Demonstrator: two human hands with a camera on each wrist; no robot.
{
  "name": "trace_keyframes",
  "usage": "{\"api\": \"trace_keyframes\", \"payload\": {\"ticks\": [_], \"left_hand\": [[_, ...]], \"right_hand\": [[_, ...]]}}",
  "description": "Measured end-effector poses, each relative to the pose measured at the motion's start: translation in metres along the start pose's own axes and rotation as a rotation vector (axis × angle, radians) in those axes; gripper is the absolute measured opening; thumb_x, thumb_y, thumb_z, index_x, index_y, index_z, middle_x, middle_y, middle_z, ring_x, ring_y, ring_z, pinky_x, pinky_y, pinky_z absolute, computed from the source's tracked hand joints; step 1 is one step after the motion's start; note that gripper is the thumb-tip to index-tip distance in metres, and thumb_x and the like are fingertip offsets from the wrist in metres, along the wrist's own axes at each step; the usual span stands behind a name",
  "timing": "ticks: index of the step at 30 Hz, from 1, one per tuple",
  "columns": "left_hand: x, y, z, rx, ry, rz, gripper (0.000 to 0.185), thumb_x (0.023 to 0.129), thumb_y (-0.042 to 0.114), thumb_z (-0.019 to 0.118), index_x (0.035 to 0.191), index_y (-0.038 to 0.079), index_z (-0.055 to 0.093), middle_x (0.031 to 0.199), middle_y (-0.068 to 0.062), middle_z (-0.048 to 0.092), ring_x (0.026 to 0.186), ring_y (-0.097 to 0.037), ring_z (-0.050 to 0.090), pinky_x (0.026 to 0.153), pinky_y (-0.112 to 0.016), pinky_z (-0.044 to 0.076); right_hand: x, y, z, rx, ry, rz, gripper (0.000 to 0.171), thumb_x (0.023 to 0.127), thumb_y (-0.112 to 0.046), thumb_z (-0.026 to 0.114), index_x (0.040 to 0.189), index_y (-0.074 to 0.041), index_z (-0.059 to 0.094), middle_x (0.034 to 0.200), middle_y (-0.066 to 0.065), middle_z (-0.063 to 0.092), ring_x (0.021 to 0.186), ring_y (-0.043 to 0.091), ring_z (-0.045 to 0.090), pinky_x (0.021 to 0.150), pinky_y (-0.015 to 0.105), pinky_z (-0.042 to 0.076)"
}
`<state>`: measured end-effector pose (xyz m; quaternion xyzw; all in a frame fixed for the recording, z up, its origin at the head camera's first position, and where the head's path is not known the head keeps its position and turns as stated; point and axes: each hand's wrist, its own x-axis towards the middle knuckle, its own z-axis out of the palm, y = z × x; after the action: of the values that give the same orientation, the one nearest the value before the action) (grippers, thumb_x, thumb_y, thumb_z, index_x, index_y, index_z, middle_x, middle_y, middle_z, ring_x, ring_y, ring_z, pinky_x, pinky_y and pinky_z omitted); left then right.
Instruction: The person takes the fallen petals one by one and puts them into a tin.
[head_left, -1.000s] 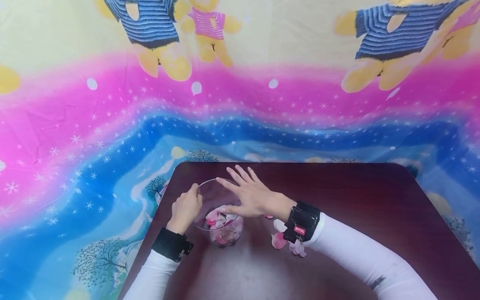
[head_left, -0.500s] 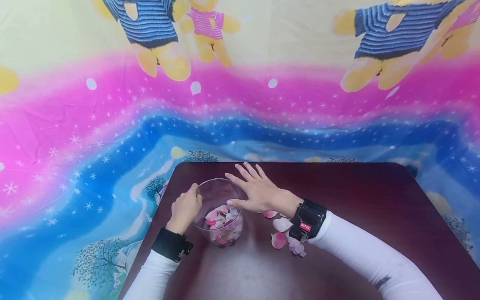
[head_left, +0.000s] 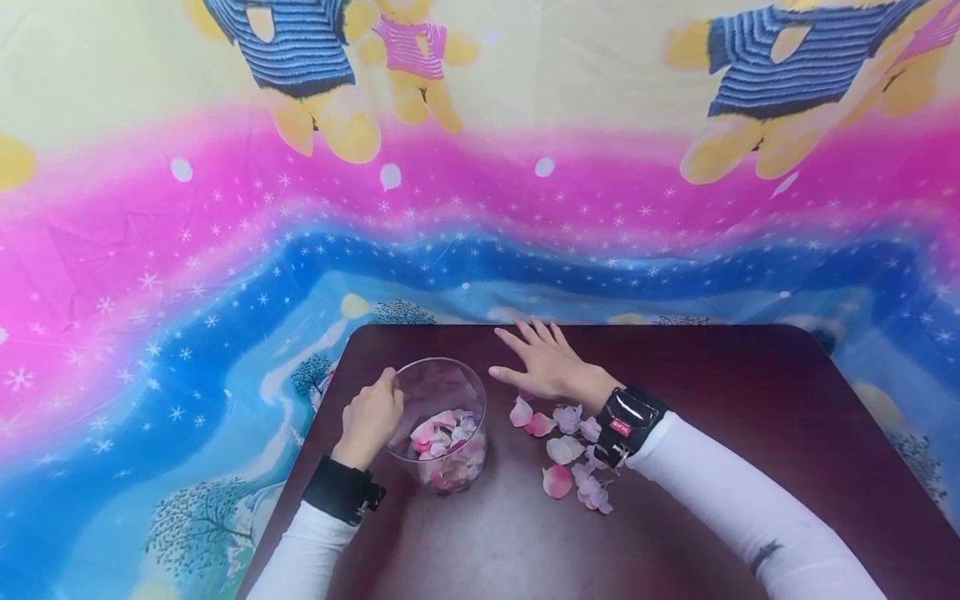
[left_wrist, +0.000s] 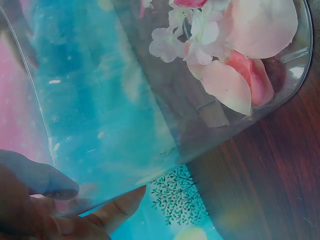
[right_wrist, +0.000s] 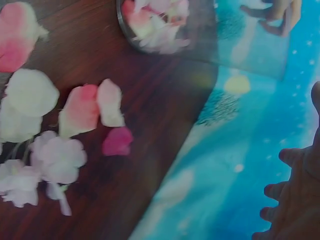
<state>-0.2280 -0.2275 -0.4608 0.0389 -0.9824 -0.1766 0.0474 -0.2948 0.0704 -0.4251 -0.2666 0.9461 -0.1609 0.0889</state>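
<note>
A clear, bucket-shaped container [head_left: 471,392] stands on the left part of the table, with pink and white flower petals [head_left: 442,435] piled at its bottom. My left hand [head_left: 371,417] grips its left rim. In the left wrist view, thumb and fingers [left_wrist: 117,210] pinch the see-through wall, and petals [left_wrist: 227,87] show at the base. My right hand [head_left: 546,364] is to the right of the container, fingers spread and holding nothing, above the table's far part. Loose petals and small blossoms [head_left: 564,451] lie on the table just nearer than that hand.
The dark red-brown table [head_left: 720,400] has rounded far corners. Behind it hangs a cloth [head_left: 480,192] printed with bears, snowflakes and trees. In the right wrist view, a deep pink petal [right_wrist: 118,141] lies apart from paler ones.
My right hand has moved right and away from over the container, uncovering more loose petals on the table. My left hand and the container have stayed in place.
</note>
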Motion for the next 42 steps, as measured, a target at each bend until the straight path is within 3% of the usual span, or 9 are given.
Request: {"api": "trace_keyframes", "payload": {"ticks": [9,15,28,35,38,42], "left_hand": [[0.001,0.0,0.0,0.006,-0.007,-0.002,0.01,0.1,0.02,0.051,0.104,0.013,0.055,0.071,-0.009,0.061,0.065,-0.03,0.062,0.054,-0.043,0.045],[0.001,0.0,0.001,0.011,-0.011,-0.004,0.009,0.099,0.02,0.051,0.104,0.013,0.055,0.071,-0.009,0.061,0.065,-0.03,0.062,0.053,-0.042,0.044],[0.001,-0.001,0.001,0.007,-0.017,-0.005,0.01,0.1,0.02,0.051,0.105,0.012,0.055,0.069,-0.007,0.058,0.064,-0.028,0.06,0.053,-0.041,0.046],[-0.001,0.0,0.0,0.003,-0.008,0.001,0.01,0.1,0.019,0.052,0.105,0.011,0.055,0.065,-0.007,0.055,0.059,-0.026,0.056,0.05,-0.038,0.042],[-0.001,0.0,0.0,0.001,-0.004,0.003,0.01,0.1,0.018,0.053,0.105,0.011,0.056,0.065,-0.007,0.054,0.058,-0.025,0.056,0.05,-0.038,0.043],[-0.001,0.001,-0.001,0.001,0.0,0.003,0.01,0.1,0.018,0.053,0.106,0.011,0.056,0.065,-0.007,0.055,0.058,-0.025,0.056,0.051,-0.039,0.044]], "right_hand": [[0.01,0.031,0.027,0.022,-0.002,0.069,0.08,0.097,-0.067,0.043,0.16,-0.021,0.028,0.167,0.018,0.023,0.155,0.046,0.016,0.121,0.066,0.015],[0.015,0.046,0.046,0.022,-0.05,0.115,0.076,0.099,-0.064,0.041,0.16,-0.019,0.03,0.166,0.02,0.026,0.152,0.048,0.024,0.116,0.066,0.027],[0.02,0.063,0.084,0.008,-0.089,0.058,0.047,0.105,-0.017,0.05,0.151,-0.012,0.045,0.158,0.023,0.04,0.143,0.047,0.039,0.111,0.06,0.039],[0.014,0.063,0.092,-0.053,-0.093,0.025,0.042,0.099,-0.008,0.06,0.141,-0.009,0.059,0.145,0.021,0.055,0.127,0.045,0.055,0.101,0.054,0.05],[0.014,0.066,0.097,-0.09,-0.057,0.013,0.036,0.095,-0.008,0.067,0.132,-0.008,0.067,0.133,0.019,0.064,0.116,0.041,0.06,0.095,0.051,0.052],[0.016,0.071,0.104,-0.167,0.062,-0.03,0.01,0.09,-0.002,0.068,0.094,-0.008,0.075,0.096,0.011,0.072,0.088,0.032,0.065,0.078,0.047,0.054]]}}
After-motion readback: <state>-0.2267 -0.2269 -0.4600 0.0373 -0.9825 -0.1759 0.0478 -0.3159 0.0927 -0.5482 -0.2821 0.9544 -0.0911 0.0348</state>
